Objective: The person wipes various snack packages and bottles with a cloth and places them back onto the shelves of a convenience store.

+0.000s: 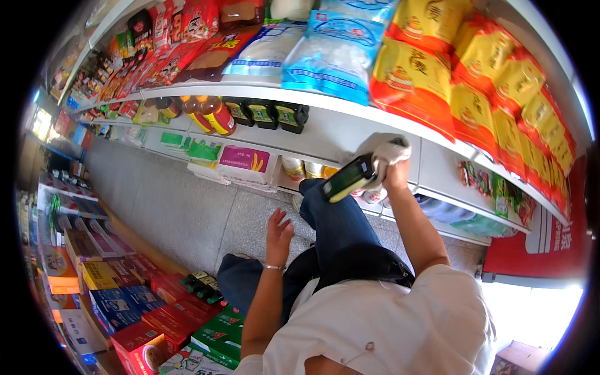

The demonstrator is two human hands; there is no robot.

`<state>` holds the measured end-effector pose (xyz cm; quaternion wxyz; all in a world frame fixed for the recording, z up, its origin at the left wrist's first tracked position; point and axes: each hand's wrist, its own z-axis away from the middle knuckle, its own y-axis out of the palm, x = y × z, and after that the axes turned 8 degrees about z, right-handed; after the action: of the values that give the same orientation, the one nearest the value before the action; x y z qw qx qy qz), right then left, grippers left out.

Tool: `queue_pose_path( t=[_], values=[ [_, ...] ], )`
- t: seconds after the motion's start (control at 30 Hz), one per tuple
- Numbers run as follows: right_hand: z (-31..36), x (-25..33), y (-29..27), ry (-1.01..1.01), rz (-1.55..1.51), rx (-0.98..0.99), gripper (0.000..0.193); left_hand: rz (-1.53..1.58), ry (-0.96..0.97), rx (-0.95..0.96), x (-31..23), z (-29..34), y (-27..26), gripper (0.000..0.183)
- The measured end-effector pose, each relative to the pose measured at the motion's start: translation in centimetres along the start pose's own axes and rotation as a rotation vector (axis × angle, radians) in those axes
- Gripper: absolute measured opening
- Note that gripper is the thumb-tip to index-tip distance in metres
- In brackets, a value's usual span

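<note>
My right hand [396,170] is raised in front of the middle shelf, mostly hidden by a grey-white cloth or glove [382,150]. With it I grip a dark bottle [350,179] with a green and yellow label, tilted down to the left over my knee. Whether the cloth is worn or held, I cannot tell. My left hand [279,237], a bracelet at its wrist, hangs in the air over the aisle floor, its fingers loosely bent and apart, holding nothing. Similar dark bottles [289,116] stand in a row on the middle shelf, beside brown bottles [217,115] with red and yellow labels.
Blue-white bags [334,56] and yellow-red bags [415,81] fill the upper shelf. A purple-white box [248,161] and jars [292,167] sit on the low shelf. Stacked cartons [178,320] and green bottles [201,284] stand at the lower left, across the grey floor [187,194].
</note>
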<state>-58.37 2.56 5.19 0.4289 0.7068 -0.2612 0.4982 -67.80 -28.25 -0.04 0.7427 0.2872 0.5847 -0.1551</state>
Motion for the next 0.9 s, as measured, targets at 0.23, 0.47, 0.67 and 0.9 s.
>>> queue_pose_path(
  t=[0.23, 0.47, 0.67, 0.9],
  values=[
    [5.3, 2.1, 3.7, 0.354, -0.494, 0.56, 0.033, 0.927, -0.52, 0.348, -3.5, 4.6, 2.1, 0.073],
    [6.8, 4.3, 9.1, 0.502, -0.401, 0.629, 0.017, -0.54, 0.62, -0.086, -9.9, 7.9, 1.6, 0.067],
    [9.0, 2.5, 11.8, 0.725, -0.63, 0.724, 0.028, -0.859, 0.896, -0.154, -13.9, 9.5, 0.9, 0.061],
    [6.5, -0.8, 15.3, -0.316, 0.213, 1.064, 0.03, 1.048, -0.337, 0.071, -8.3, 13.1, 1.4, 0.054]
  ],
)
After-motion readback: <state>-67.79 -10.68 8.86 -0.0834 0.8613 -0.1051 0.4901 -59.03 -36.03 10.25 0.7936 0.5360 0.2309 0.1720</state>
